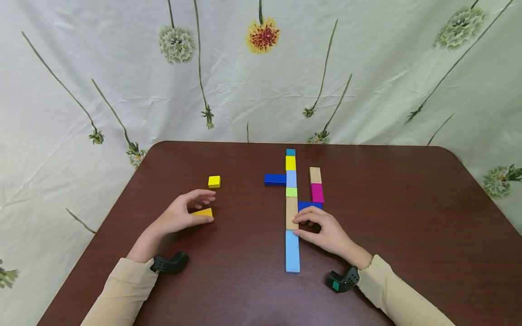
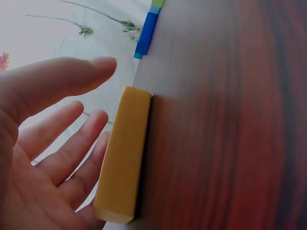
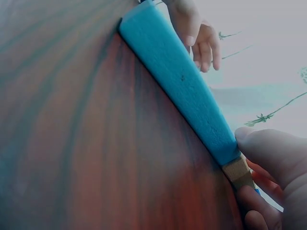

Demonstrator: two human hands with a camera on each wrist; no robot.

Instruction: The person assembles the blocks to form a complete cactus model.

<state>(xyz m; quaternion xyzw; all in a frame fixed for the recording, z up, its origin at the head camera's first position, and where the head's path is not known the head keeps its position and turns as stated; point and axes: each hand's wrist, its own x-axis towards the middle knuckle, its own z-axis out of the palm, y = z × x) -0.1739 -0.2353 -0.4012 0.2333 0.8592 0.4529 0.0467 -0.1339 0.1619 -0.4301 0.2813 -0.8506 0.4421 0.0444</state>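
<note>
On the table, my left hand (image 1: 179, 215) is around an orange-yellow block (image 1: 202, 212), thumb on the near side and fingers on the far side. The left wrist view shows the block (image 2: 124, 155) lying flat, with a gap to the thumb. My right hand (image 1: 326, 228) is at a straight column of blocks, its fingertips by the right edge of a plain wooden block (image 1: 291, 213). Its thumb is at the joint with the long light blue block (image 3: 180, 79). Beyond the wooden block come lime green (image 1: 291, 192), pale blue (image 1: 291, 178), yellow (image 1: 290, 162) and teal (image 1: 291, 152) blocks.
A dark blue block (image 1: 275, 179) sticks out left of the column. Another blue block (image 1: 310, 206) joins it on the right, partly behind my right hand, with magenta (image 1: 317, 193) and wooden (image 1: 315, 175) blocks beyond. A small yellow block (image 1: 214, 182) stands alone on the left.
</note>
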